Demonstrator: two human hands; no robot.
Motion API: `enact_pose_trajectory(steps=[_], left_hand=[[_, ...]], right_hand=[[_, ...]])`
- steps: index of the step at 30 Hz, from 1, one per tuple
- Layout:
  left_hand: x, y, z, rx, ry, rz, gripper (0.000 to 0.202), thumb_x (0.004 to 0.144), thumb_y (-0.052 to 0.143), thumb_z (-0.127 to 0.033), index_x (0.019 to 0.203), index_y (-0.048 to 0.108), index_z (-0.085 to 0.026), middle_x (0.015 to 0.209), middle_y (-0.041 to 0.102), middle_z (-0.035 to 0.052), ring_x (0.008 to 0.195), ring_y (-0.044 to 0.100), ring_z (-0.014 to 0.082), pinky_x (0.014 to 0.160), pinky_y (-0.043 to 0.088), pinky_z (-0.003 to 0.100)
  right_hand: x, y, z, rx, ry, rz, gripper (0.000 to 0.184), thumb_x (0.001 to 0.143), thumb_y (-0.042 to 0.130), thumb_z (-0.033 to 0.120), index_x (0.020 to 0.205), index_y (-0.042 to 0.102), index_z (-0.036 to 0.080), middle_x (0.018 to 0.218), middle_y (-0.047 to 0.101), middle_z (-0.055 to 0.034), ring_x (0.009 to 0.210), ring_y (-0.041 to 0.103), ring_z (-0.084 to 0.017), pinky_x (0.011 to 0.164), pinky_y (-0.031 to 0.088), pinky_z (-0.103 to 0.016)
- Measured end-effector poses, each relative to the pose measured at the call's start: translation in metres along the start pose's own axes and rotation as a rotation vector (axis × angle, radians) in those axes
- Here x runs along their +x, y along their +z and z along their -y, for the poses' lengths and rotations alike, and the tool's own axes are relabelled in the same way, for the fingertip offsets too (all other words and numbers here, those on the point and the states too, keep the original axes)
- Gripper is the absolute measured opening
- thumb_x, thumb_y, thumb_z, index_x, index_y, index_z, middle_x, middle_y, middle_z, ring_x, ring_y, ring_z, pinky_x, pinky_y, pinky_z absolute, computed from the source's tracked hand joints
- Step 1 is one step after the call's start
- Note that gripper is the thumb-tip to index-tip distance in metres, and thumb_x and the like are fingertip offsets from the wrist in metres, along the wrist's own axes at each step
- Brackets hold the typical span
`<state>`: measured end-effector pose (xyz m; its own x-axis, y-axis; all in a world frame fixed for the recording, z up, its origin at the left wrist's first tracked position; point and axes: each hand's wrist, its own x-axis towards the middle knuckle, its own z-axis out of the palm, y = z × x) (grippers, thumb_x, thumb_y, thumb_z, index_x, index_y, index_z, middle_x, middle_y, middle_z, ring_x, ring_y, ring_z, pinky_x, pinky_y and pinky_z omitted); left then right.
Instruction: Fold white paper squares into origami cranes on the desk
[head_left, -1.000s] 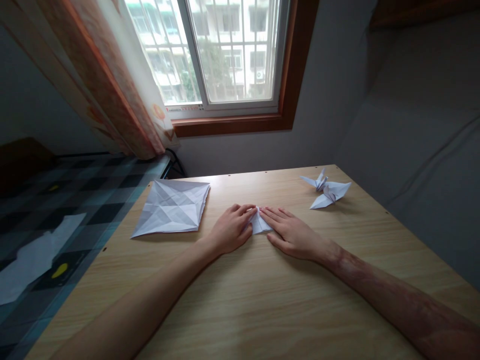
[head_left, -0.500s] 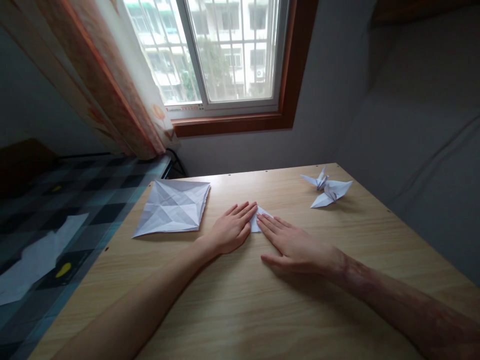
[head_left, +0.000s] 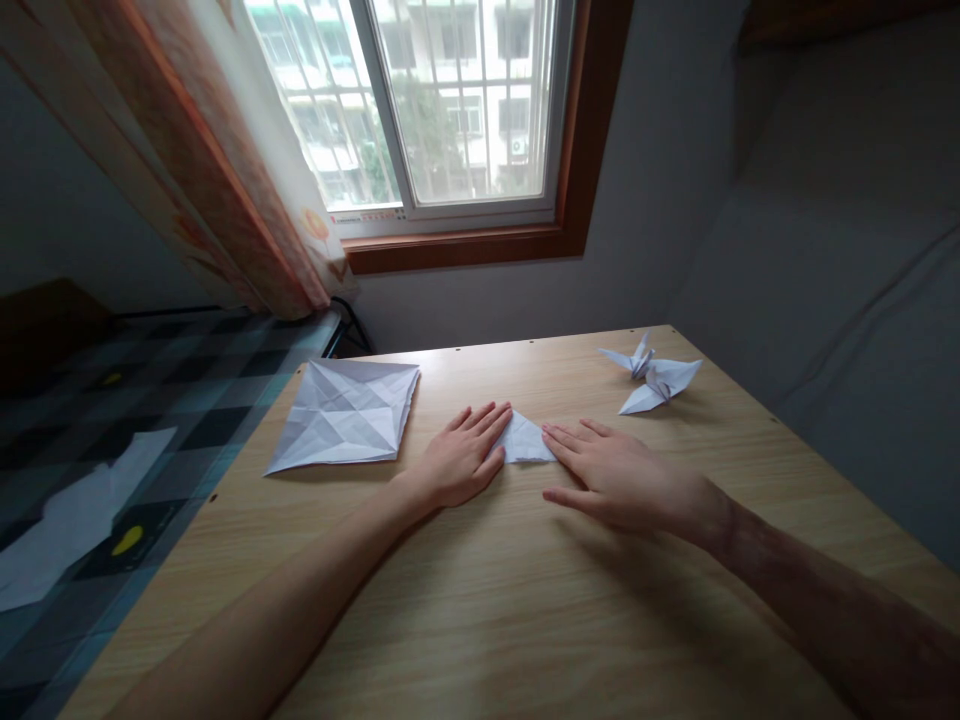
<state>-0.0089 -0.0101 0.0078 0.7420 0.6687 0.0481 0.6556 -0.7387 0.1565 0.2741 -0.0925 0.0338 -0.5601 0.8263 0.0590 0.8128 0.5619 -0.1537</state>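
A small folded piece of white paper (head_left: 528, 440) lies flat on the wooden table, between my two hands. My left hand (head_left: 465, 455) rests palm down with its fingers stretched out over the paper's left side, hiding that part. At the paper's right corner, the fingertips of my right hand (head_left: 611, 470) touch its edge. The fingers of that hand are straight and its thumb is held apart.
Creased white paper sheets (head_left: 349, 412) lie at the table's back left. Two folded paper cranes (head_left: 654, 378) stand at the back right. Beyond the left edge is a checked bed (head_left: 225, 360) with white paper (head_left: 82, 520) on it. A window (head_left: 465, 120) is behind.
My right hand has slid to the right across the paper, so more of it shows. My left hand has stayed in place.
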Motion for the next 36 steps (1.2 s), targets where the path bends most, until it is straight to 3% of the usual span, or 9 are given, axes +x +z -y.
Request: enact_pose_trajectory(steps=[3,6,13,16,20,24,29,33,36], left_hand=[[0.0,-0.001,-0.001,0.002,-0.013,0.018,0.066,0.114,0.033,-0.042,0.177,0.028,-0.023,0.183,0.025,0.0047,0.171,0.025,0.025,0.14,0.021,0.05],[0.0,-0.002,-0.001,0.003,-0.02,0.021,0.066,0.114,0.033,-0.043,0.177,0.028,-0.023,0.184,0.025,0.0039,0.171,0.025,0.0248,0.14,0.021,0.05],[0.0,-0.001,0.0,0.011,-0.016,0.021,0.066,0.115,0.031,-0.044,0.177,0.027,-0.024,0.184,0.024,0.0031,0.172,0.024,0.0247,0.14,0.021,0.049],[-0.001,-0.004,-0.002,0.014,0.001,0.006,0.069,0.114,0.034,-0.053,0.176,0.029,-0.024,0.183,0.027,0.005,0.17,0.028,0.0266,0.14,0.022,0.049],[-0.002,-0.013,-0.007,0.039,0.033,-0.05,0.088,0.106,0.048,-0.074,0.173,0.036,-0.019,0.179,0.037,0.0115,0.166,0.037,0.0321,0.139,0.023,0.051],[0.0,-0.024,-0.011,0.063,0.061,-0.099,0.079,0.103,0.056,-0.071,0.162,0.053,-0.018,0.167,0.056,0.0156,0.151,0.055,0.0343,0.133,0.034,0.051],[0.001,-0.034,-0.016,0.034,0.054,-0.122,0.058,0.1,0.066,-0.064,0.139,0.072,-0.022,0.144,0.071,0.0141,0.127,0.068,0.0346,0.113,0.052,0.05],[0.0,-0.04,-0.016,-0.039,0.054,-0.117,0.052,0.099,0.068,-0.062,0.132,0.078,-0.023,0.134,0.074,0.0137,0.117,0.071,0.0326,0.106,0.057,0.047],[-0.001,-0.045,-0.013,-0.076,0.062,-0.104,0.051,0.1,0.067,-0.063,0.131,0.079,-0.025,0.129,0.075,0.0134,0.115,0.072,0.0308,0.102,0.058,0.043]], right_hand=[[-0.002,-0.012,0.01,-0.119,0.016,0.017,0.076,0.106,0.059,0.065,0.154,0.064,0.006,0.157,0.064,-0.0243,0.147,0.061,-0.038,0.132,0.036,-0.054],[-0.003,-0.023,0.018,-0.187,0.009,0.045,0.058,0.105,0.064,0.057,0.134,0.078,0.008,0.141,0.075,-0.0228,0.135,0.069,-0.038,0.13,0.038,-0.055],[-0.009,-0.032,0.022,-0.227,0.065,0.121,0.042,0.102,0.068,0.046,0.118,0.085,0.011,0.128,0.081,-0.0197,0.121,0.075,-0.034,0.126,0.039,-0.052],[-0.009,-0.033,0.024,-0.236,0.08,0.138,0.041,0.101,0.068,0.044,0.116,0.085,0.01,0.127,0.081,-0.0205,0.118,0.076,-0.034,0.123,0.041,-0.05],[-0.004,-0.037,0.024,-0.236,0.099,0.123,0.041,0.104,0.063,0.046,0.103,0.087,0.013,0.11,0.084,-0.0197,0.104,0.079,-0.033,0.112,0.048,-0.048],[0.003,-0.038,0.018,-0.225,0.137,0.062,0.044,0.104,0.062,0.051,0.091,0.084,0.016,0.092,0.083,-0.0197,0.09,0.078,-0.035,0.099,0.052,-0.049],[0.009,-0.033,0.011,-0.121,0.072,-0.018,0.028,0.102,0.067,0.041,0.113,0.079,0.019,0.111,0.083,-0.0163,0.104,0.076,-0.036,0.1,0.051,-0.048],[0.01,-0.026,0.009,-0.075,0.024,-0.02,0.032,0.102,0.066,0.038,0.13,0.074,0.022,0.133,0.078,-0.0146,0.119,0.073,-0.035,0.107,0.048,-0.046],[0.011,-0.022,0.01,-0.049,0.01,-0.026,0.032,0.104,0.064,0.035,0.132,0.073,0.023,0.137,0.076,-0.0141,0.122,0.072,-0.034,0.108,0.048,-0.045]])
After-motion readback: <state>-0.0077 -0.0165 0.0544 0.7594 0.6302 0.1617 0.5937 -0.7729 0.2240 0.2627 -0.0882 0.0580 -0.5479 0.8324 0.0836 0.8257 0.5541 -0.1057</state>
